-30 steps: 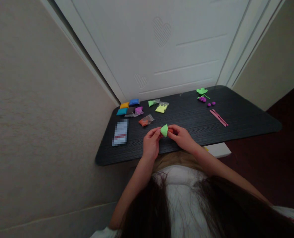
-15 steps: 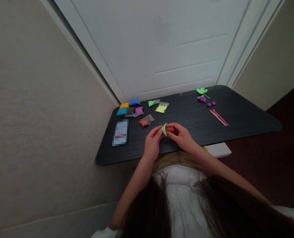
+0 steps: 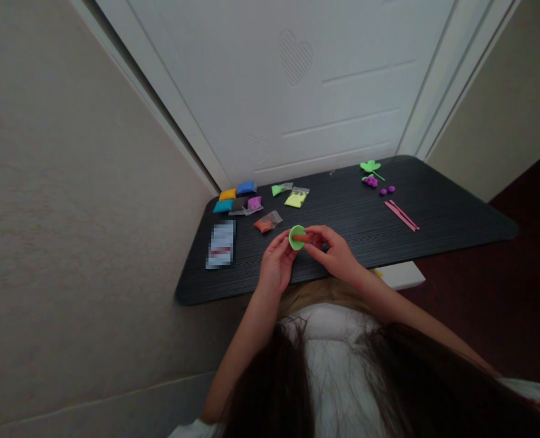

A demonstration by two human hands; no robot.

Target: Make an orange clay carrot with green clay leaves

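Observation:
Over the near part of the table, my left hand (image 3: 275, 261) pinches a light green clay cup (image 3: 290, 238), its hollow facing right. An orange rod-like piece (image 3: 300, 238), which looks like clay, sticks out of that hollow. My right hand (image 3: 334, 250) is closed around the orange piece's outer end with thumb and forefinger. Just beyond my left hand lies a small bag of orange clay (image 3: 264, 225).
Bags of blue (image 3: 246, 187), yellow (image 3: 228, 194), teal (image 3: 223, 206), purple (image 3: 254, 204), green (image 3: 278, 190) and lime clay (image 3: 296, 198) lie at the back left. A blurred phone-like rectangle (image 3: 221, 244) is left. Rightward are a green clay leaf (image 3: 370, 166), purple balls (image 3: 384, 191) and pink sticks (image 3: 400, 216).
The green cup has turned, so its hollow and the orange piece inside now show instead of its outer side. My left hand has shifted slightly left.

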